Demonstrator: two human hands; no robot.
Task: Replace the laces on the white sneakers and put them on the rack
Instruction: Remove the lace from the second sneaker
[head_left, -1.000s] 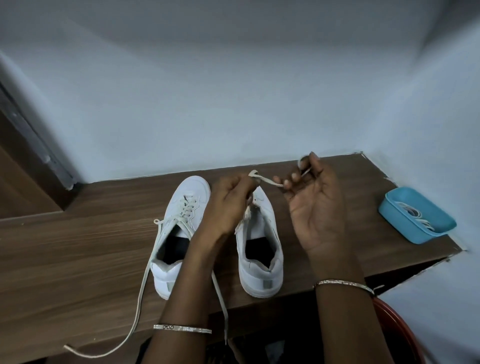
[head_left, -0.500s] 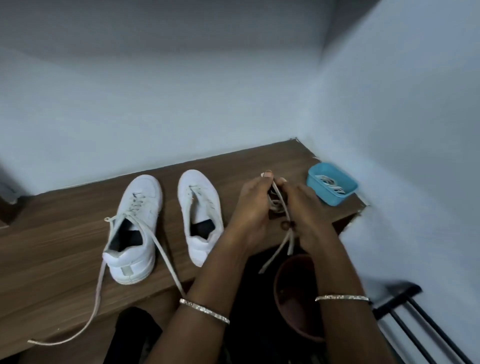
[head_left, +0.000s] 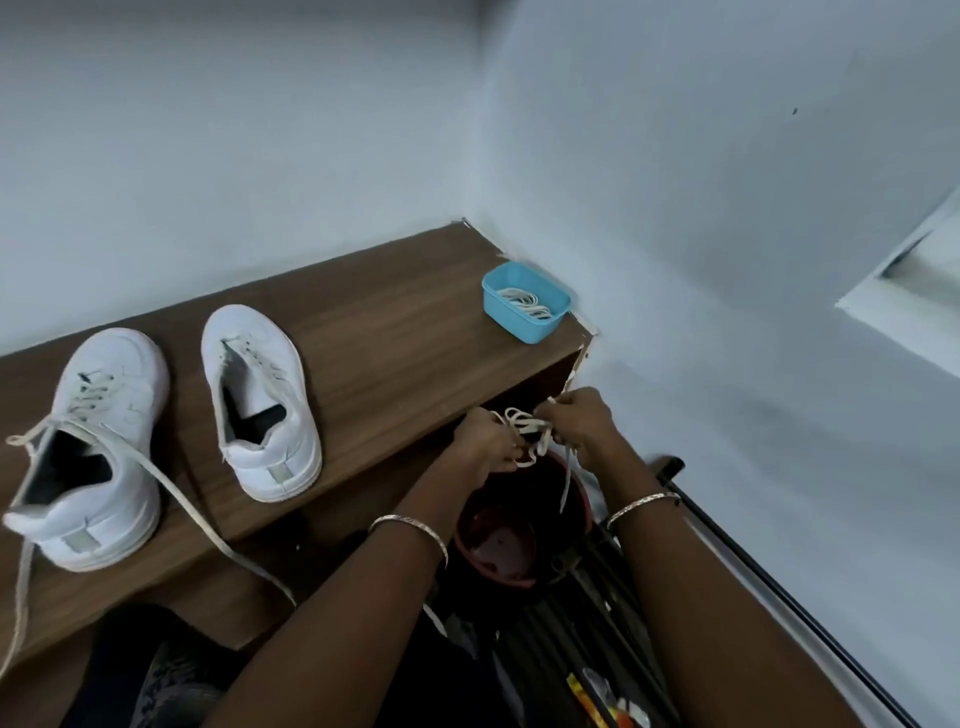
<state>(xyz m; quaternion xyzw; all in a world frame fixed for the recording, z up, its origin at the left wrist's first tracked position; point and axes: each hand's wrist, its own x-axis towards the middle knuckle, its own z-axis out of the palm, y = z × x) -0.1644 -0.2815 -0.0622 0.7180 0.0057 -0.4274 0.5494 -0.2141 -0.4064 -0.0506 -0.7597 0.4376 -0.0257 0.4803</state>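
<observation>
Wooden counter (head_left: 395, 353) in a pale corner, where an unlaced sneaker (head_left: 260, 364) and a loosely laced sneaker (head_left: 111, 410), both white, are set. A bunched old lace (head_left: 524, 431) is gripped by the fingers of left hand (head_left: 488, 444) and right hand (head_left: 584, 421) above a bin (head_left: 498, 543). Relacing and racking are judged unstarted.

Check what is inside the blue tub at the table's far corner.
The blue tub holds a loose coil of white laces. Their number, and anything under them, cannot be seen: the coil and the tub's near wall cover the bottom.
</observation>
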